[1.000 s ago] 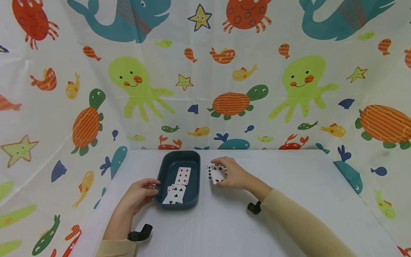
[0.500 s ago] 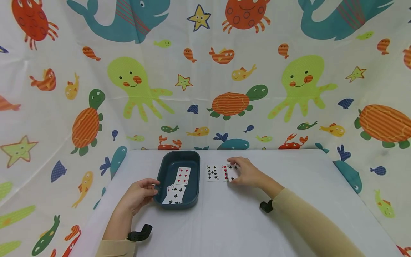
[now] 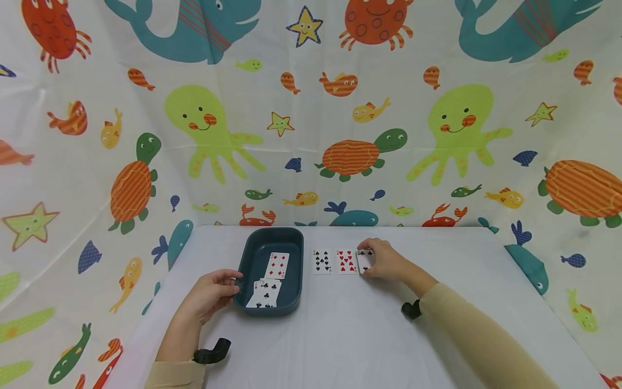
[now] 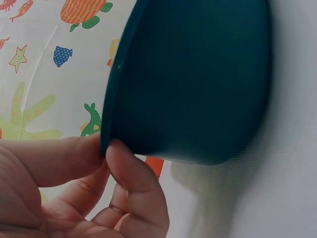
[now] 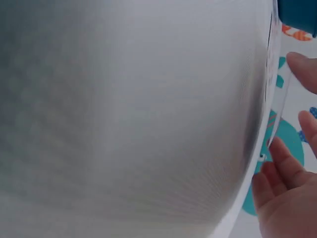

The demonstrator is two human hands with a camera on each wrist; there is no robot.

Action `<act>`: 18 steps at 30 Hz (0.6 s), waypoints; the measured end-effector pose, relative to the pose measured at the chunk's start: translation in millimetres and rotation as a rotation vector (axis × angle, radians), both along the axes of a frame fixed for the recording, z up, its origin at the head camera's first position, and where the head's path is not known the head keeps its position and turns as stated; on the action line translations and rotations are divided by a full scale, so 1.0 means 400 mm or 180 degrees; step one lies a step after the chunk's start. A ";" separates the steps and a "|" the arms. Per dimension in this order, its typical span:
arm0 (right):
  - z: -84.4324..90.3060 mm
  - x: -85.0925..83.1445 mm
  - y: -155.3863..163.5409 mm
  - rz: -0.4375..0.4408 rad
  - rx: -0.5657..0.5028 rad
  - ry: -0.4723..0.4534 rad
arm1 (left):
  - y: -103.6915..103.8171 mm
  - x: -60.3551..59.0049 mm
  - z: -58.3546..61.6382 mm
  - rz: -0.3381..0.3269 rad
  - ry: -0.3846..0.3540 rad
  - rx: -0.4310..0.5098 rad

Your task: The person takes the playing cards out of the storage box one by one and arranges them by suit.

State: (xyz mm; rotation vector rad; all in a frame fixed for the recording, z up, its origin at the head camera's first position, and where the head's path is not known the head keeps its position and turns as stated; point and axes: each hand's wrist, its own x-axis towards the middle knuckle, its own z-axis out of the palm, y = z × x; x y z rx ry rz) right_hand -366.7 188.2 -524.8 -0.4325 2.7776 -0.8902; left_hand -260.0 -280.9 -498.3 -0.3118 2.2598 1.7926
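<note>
Up close, I see my left hand (image 4: 74,193) pinching the tray (image 4: 198,79) rim; overhead, my right hand (image 3: 386,262) grips a card (image 3: 364,260) on the white worktop (image 3: 340,335) before sea-creature curtains (image 3: 311,108).

Both forearms are covered by snug, plain beige long sleeves, the left sleeve (image 3: 170,375) and the right sleeve (image 3: 478,335), and a small black strap mount sits at each wrist, left (image 3: 212,352) and right (image 3: 411,309).
</note>
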 end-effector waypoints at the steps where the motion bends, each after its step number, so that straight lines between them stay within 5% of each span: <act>1: -0.001 -0.002 0.001 -0.0007 0.0017 -0.0016 | 0.000 0.000 0.000 0.0003 -0.0005 -0.0002; 18: -0.007 -0.004 0.011 -0.0065 0.0116 -0.0059 | 0.002 -0.001 -0.003 0.0042 -0.0023 -0.0003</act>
